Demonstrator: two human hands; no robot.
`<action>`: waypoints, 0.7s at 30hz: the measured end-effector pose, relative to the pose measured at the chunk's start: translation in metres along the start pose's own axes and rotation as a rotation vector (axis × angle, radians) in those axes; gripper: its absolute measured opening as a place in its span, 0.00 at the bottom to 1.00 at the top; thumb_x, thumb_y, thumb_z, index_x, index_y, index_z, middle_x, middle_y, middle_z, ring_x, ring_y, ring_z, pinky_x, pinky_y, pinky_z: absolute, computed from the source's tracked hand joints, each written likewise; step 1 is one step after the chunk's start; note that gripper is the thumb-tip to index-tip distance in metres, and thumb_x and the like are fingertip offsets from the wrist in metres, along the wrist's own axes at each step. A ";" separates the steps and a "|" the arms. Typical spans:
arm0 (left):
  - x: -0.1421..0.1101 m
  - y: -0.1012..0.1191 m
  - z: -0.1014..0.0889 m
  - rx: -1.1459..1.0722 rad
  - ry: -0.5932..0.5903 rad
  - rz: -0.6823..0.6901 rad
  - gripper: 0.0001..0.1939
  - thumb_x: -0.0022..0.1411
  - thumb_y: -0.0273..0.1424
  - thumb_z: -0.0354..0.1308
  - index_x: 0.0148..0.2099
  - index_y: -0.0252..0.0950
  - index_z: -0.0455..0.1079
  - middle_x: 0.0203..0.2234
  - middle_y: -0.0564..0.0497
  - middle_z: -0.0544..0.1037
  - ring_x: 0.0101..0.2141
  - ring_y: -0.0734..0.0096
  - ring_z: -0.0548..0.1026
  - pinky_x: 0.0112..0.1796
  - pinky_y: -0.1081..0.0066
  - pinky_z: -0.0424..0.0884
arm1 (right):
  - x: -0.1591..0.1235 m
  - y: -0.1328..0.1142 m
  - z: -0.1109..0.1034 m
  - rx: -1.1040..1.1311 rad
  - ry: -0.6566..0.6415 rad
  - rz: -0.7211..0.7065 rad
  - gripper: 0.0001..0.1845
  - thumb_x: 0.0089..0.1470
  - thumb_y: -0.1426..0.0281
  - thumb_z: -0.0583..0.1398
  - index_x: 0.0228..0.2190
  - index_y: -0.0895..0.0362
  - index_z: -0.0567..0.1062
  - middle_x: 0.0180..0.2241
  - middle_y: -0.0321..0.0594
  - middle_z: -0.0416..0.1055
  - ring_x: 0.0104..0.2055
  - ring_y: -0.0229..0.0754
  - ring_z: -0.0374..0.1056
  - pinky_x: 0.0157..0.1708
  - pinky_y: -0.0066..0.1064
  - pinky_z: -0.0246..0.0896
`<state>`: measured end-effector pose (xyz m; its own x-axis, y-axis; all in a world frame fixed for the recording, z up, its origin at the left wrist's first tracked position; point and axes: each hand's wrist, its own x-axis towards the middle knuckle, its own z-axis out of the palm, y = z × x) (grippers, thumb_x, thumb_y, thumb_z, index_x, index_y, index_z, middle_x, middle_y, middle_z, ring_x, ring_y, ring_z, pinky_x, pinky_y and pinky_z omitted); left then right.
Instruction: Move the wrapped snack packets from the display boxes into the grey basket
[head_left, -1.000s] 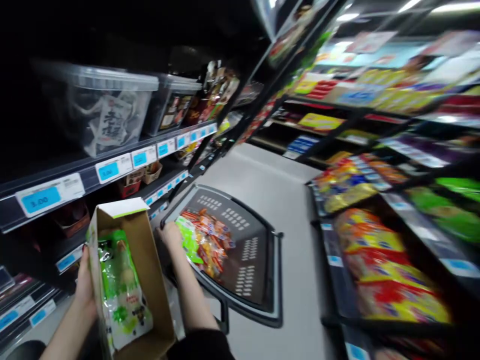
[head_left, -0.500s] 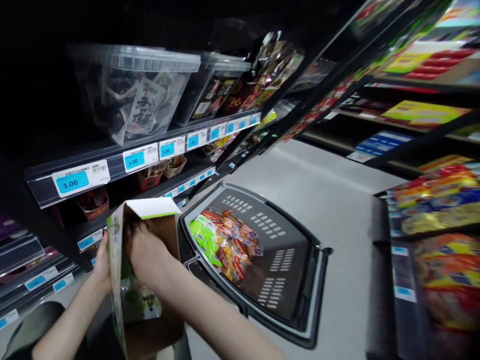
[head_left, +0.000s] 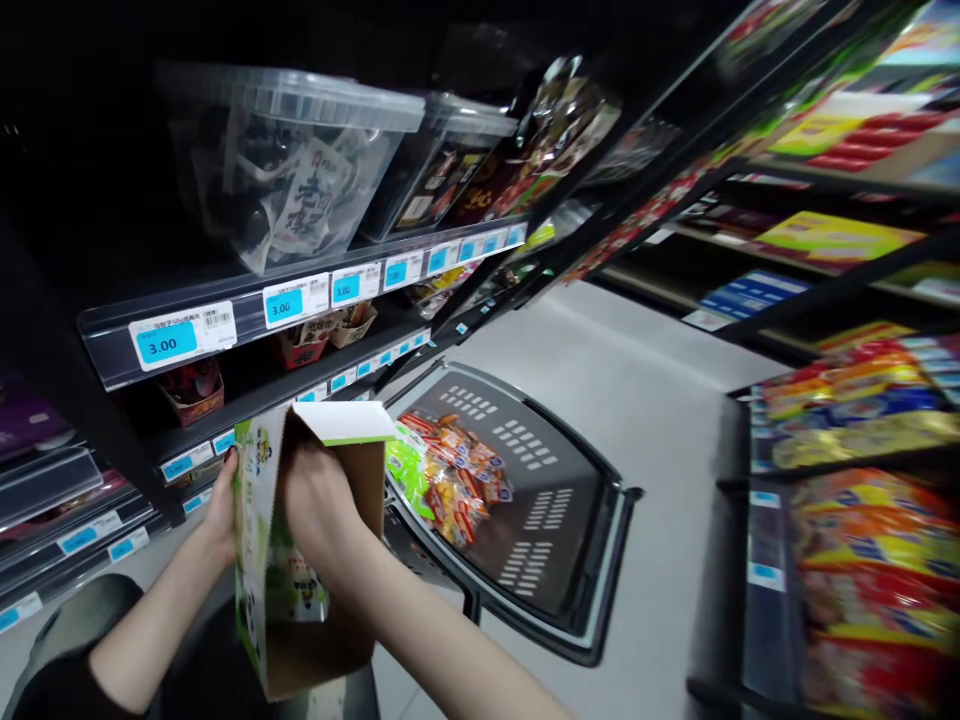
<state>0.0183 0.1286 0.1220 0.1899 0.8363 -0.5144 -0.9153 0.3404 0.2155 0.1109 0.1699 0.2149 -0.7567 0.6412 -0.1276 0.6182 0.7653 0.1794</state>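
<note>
A white and green cardboard box (head_left: pixel 259 560), tilted with its mouth facing me, is held by my left hand (head_left: pixel 220 515); the fingers wrap behind its left side. My right hand (head_left: pixel 319 505) reaches inside the box, its fingers hidden in the dark interior, so I cannot see what they touch. Low in the box lies a shiny, partly clear packet (head_left: pixel 304 585) with green print. To the right of the box, a dark shopping basket (head_left: pixel 559 470) with a grey rim stands on the floor. It holds several orange-red snack packets (head_left: pixel 469 475) and a bright green packet (head_left: pixel 409 468).
At left, a dark shelf carries a clear plastic tub (head_left: pixel 292 165) of wrapped packets above price labels (head_left: pixel 182 335). Lower shelves hold small red boxes (head_left: pixel 193 390). Across the pale aisle floor (head_left: pixel 600 350), another rack bears colourful snack bags (head_left: pixel 877 550).
The view has shifted slightly, so the shelf and the box sit a little further right. My right hand is still inside the box, and my left hand keeps its hold.
</note>
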 end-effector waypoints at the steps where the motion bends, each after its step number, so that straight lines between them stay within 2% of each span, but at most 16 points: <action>1: -0.001 0.000 0.002 -0.003 0.011 -0.001 0.33 0.60 0.52 0.46 0.57 0.32 0.67 0.43 0.41 0.80 0.48 0.49 0.75 0.53 0.54 0.64 | -0.001 0.001 0.001 -0.001 -0.002 0.012 0.19 0.53 0.83 0.52 0.42 0.66 0.77 0.46 0.58 0.74 0.48 0.55 0.69 0.48 0.43 0.61; 4: -0.004 -0.001 0.007 -0.004 0.056 0.003 0.33 0.60 0.51 0.47 0.57 0.32 0.67 0.42 0.41 0.81 0.47 0.49 0.75 0.52 0.54 0.65 | -0.002 0.003 0.004 0.001 0.012 0.028 0.18 0.54 0.80 0.53 0.45 0.66 0.75 0.49 0.58 0.71 0.52 0.56 0.65 0.51 0.43 0.59; 7: -0.007 -0.002 0.011 0.002 0.072 -0.007 0.32 0.60 0.50 0.48 0.56 0.32 0.68 0.41 0.41 0.81 0.46 0.49 0.76 0.51 0.54 0.66 | 0.000 0.004 0.003 0.014 0.031 0.046 0.18 0.55 0.80 0.53 0.46 0.65 0.75 0.50 0.57 0.70 0.51 0.54 0.66 0.50 0.43 0.59; 10: -0.009 -0.003 0.012 0.001 0.088 0.006 0.31 0.60 0.50 0.48 0.54 0.32 0.69 0.38 0.41 0.82 0.45 0.49 0.76 0.51 0.54 0.67 | 0.002 0.003 -0.003 0.028 0.041 0.059 0.18 0.54 0.82 0.52 0.44 0.64 0.75 0.45 0.56 0.73 0.45 0.50 0.69 0.46 0.38 0.62; 12: -0.008 -0.003 0.012 -0.005 0.103 0.027 0.30 0.60 0.50 0.48 0.52 0.31 0.71 0.34 0.42 0.82 0.44 0.50 0.77 0.51 0.55 0.67 | -0.004 0.003 -0.013 0.029 0.044 0.095 0.18 0.53 0.83 0.52 0.42 0.64 0.75 0.40 0.54 0.75 0.40 0.47 0.71 0.38 0.33 0.65; 14: -0.007 -0.001 0.011 -0.023 0.082 0.043 0.30 0.60 0.50 0.48 0.49 0.30 0.72 0.32 0.42 0.83 0.43 0.51 0.77 0.51 0.55 0.67 | -0.020 0.004 -0.027 0.043 0.140 0.180 0.16 0.54 0.83 0.51 0.38 0.61 0.75 0.35 0.51 0.75 0.33 0.45 0.72 0.28 0.30 0.63; 16: -0.006 0.001 0.011 -0.037 0.044 0.051 0.30 0.59 0.51 0.48 0.48 0.30 0.73 0.33 0.42 0.83 0.43 0.51 0.78 0.51 0.55 0.67 | -0.046 0.008 -0.038 0.114 0.375 0.251 0.16 0.56 0.81 0.50 0.35 0.58 0.75 0.28 0.45 0.74 0.25 0.42 0.70 0.21 0.28 0.57; 18: -0.007 0.003 0.011 -0.039 0.024 0.054 0.31 0.58 0.52 0.49 0.49 0.31 0.73 0.33 0.42 0.82 0.42 0.50 0.78 0.51 0.54 0.67 | -0.080 0.015 -0.042 0.310 0.606 0.230 0.15 0.59 0.77 0.50 0.35 0.54 0.76 0.23 0.39 0.72 0.20 0.39 0.67 0.20 0.27 0.55; 19: -0.007 0.004 0.012 -0.042 0.020 0.057 0.32 0.58 0.53 0.49 0.49 0.31 0.72 0.33 0.42 0.82 0.42 0.50 0.78 0.50 0.53 0.67 | -0.097 0.018 -0.039 0.448 0.654 0.184 0.14 0.60 0.75 0.51 0.36 0.52 0.76 0.21 0.37 0.72 0.19 0.38 0.66 0.20 0.26 0.56; 21: -0.010 0.006 0.014 -0.066 0.008 0.060 0.33 0.58 0.53 0.48 0.51 0.30 0.71 0.34 0.41 0.82 0.42 0.50 0.78 0.50 0.53 0.68 | -0.127 0.022 -0.023 0.741 0.622 0.096 0.13 0.60 0.71 0.54 0.40 0.48 0.77 0.23 0.36 0.74 0.22 0.37 0.69 0.23 0.25 0.59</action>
<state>0.0160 0.1283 0.1399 0.1317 0.8506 -0.5091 -0.9463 0.2608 0.1910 0.2162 0.1038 0.2571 -0.5418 0.7211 0.4319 0.4993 0.6894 -0.5248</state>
